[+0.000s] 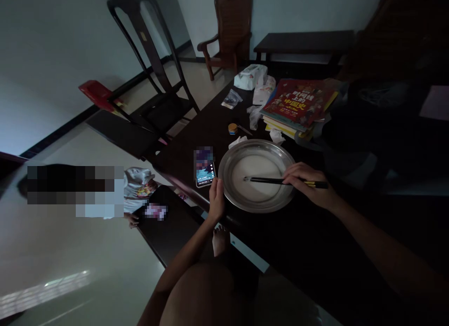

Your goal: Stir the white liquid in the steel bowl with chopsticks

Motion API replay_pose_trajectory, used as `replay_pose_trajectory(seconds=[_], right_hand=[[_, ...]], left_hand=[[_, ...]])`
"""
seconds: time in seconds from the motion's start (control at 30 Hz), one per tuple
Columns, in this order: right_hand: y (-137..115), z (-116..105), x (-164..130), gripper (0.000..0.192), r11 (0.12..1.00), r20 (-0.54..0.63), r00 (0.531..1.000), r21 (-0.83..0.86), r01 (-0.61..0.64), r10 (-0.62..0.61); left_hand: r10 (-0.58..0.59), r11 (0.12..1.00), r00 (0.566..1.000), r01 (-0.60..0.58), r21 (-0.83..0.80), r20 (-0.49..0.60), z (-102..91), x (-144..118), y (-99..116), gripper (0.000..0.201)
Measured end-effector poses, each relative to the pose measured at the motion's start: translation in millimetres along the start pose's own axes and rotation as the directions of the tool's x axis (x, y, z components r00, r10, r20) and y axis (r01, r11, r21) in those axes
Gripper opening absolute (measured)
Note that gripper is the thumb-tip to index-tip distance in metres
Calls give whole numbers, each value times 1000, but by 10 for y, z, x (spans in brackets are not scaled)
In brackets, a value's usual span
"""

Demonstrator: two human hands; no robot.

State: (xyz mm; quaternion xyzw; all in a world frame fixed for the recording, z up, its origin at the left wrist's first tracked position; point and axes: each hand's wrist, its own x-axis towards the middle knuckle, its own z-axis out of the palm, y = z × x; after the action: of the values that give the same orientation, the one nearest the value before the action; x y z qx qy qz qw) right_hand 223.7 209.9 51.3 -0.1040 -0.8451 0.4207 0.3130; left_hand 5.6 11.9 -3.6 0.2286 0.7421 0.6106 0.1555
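Pinching thin, stiff chopsticks (270,180) near their far ends, right hand (307,183) dips the tips into a shallow steel pan (231,167) mid-bench; left hand (216,199) loosely steadies its slippery near-left rim.

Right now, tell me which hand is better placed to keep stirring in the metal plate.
Right. The right hand already grips the chopsticks, tips over the metal plate; the left hand only steadies its rim.
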Motion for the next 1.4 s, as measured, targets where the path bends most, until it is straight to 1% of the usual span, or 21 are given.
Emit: replay_pose_trajectory(seconds=[0.07,0.13,0.2,0.3,0.37,0.47,0.53,0.63,0.7,0.8,0.87,0.97,1.07,1.13,1.23,1.3,1.33,1.4], right_hand=[[8,-10,-1,20,1000,-56,998,-4,-11,11],[6,-25,1,27,999,-90,996,30,-19,21],[-8,-26,4,30,998,-71,997,58,-17,21],[-26,-7,12,23,1000,-15,1000,28,-5,6],[-24,-2,14,18,1000,-46,999,-5,1,-1],[-13,-17,11,26,1000,-111,994,19,-9,11],[-14,-20,7,30,998,-82,996,54,-20,25],[-21,0,6,23,999,-18,1000,41,-16,17],[-18,8,6,18,1000,-38,999,10,-15,16],[-8,-6,3,24,999,-97,995,28,-27,30],[-13,-12,2,29,998,-75,997,59,-26,30],[-32,4,3,24,999,-21,1000,45,-19,19],[-38,16,4,19,1000,-56,998,10,-13,13],[-37,9,3,23,1000,-89,996,27,-13,15],[-48,7,5,28,998,-61,998,62,-17,21],[-59,19,10,25,999,-30,999,43,-14,15],[-62,24,12,22,1000,-29,999,23,-13,14],[-65,25,15,20,1000,-68,998,-3,-18,18]], left_hand=[[-2,1000,1000,2,-6,8,-2,-1,-3,58],[2,1000,1000,-2,-9,18,-6,-2,-9,56],[3,1000,1000,-3,-9,26,-9,-1,-18,55],[-11,1000,1000,11,-4,29,-15,2,-28,54],[-19,1000,999,19,8,26,-17,3,-26,55],[-18,1000,999,17,21,26,-18,-1,-11,56],[-17,1000,999,16,22,31,-18,-5,0,57],[-35,999,999,35,27,16,-20,-11,6,59],[-45,998,999,45,31,3,-25,-14,-3,60],[-49,998,999,49,38,-8,-38,-17,-27,60],[-63,997,998,64,41,-17,-45,-19,-36,59],[-73,997,997,73,32,-9,-46,-20,-25,60],[-48,999,999,48,14,7,-42,-19,6,62],[-29,1000,1000,29,8,6,-43,-18,22,62],[-27,1000,1000,27,14,0,-50,-20,24,61],[-29,1000,1000,29,10,7,-57,-22,17,60],[-27,1000,1000,26,7,12,-60,-23,14,60],[-27,1000,999,27,2,18,-63,-25,14,61]])
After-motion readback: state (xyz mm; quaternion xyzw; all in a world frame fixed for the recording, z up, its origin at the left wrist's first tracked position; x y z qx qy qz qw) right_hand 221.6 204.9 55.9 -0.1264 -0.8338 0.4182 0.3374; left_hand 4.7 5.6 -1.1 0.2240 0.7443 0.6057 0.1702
